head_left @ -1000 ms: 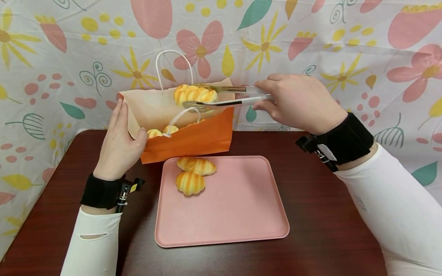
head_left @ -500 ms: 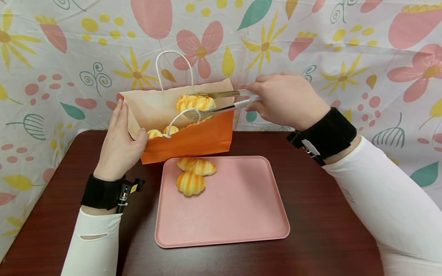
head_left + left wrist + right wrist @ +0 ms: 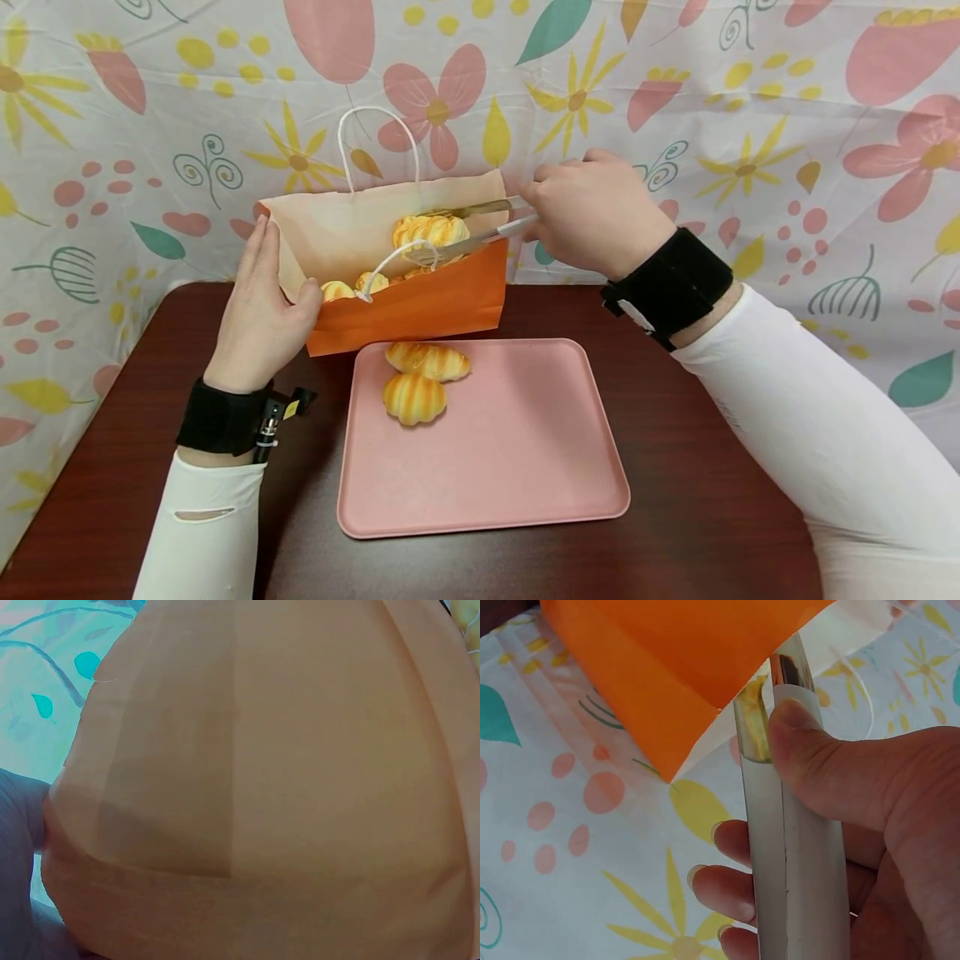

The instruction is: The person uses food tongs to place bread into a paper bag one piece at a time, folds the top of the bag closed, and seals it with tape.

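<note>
1. Right hand (image 3: 600,212) is now more toward nine o'clock than one second ago, and the tongs (image 3: 483,239) with the held bread (image 3: 431,232) sit lower, deeper in the mouth of the paper bag (image 3: 408,312); the left hand (image 3: 262,312) keeps its place
2. Fingers of the right hand curl behind the white handles of the tongs and the thumb presses in front; probably this squeeze is what keeps the bread between the metal ends
3. Held bread is in the bag's mouth, toward two o'clock from the bag's middle, with the front handle (image 3: 382,265) close before it; whether these two touch, I cannot tell
4. Left hand stands at nine o'clock of the bag, fingers straight along the side and thumb by the front corner, I think to steady the light paper
5. Other pieces of bread (image 3: 337,290) show inside the bag, toward eight o'clock
6. Pink tray (image 3: 525,450) lies just beside the bag, at five o'clock, perhaps to make the way between them short; a long bread (image 3: 427,361) and a ridged roll (image 3: 414,398) lie toward its eleven o'clock corner
</note>
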`<state>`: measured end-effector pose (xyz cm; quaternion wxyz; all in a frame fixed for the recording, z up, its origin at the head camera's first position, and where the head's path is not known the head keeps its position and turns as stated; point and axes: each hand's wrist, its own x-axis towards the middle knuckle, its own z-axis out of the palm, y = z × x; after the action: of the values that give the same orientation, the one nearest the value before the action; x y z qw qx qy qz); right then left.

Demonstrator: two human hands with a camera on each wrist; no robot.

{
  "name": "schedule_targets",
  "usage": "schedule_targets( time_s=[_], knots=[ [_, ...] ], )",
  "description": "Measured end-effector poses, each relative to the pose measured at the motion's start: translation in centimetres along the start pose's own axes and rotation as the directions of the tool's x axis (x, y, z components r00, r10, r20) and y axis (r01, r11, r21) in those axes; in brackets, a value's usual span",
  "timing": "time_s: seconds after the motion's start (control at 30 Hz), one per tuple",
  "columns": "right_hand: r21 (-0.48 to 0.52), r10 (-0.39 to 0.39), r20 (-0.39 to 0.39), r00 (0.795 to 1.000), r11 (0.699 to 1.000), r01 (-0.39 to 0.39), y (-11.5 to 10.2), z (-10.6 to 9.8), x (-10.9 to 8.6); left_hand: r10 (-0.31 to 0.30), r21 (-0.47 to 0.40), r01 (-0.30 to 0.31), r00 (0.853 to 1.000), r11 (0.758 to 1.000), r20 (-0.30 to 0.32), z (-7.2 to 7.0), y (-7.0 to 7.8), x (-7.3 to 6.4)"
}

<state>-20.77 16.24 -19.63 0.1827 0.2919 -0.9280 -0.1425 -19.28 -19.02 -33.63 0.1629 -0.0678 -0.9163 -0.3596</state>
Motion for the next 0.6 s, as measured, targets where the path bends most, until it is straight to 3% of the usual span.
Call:
schedule_targets(
  time_s=[0.17, 0.6],
  knots=[
    [-0.035, -0.002, 0.000, 1.000, 0.999, 0.002, -0.6, -0.2, 0.7, -0.004, 0.001, 0.004, 1.000, 1.000, 0.002, 0.0, 0.0, 0.0],
    [-0.090, -0.043, 0.102, 0.994, 0.995, 0.052, -2.4, 1.5, 1.9, 0.003, -0.001, -0.003, 1.000, 1.000, 0.006, -0.1, 0.1, -0.1]
  ],
)
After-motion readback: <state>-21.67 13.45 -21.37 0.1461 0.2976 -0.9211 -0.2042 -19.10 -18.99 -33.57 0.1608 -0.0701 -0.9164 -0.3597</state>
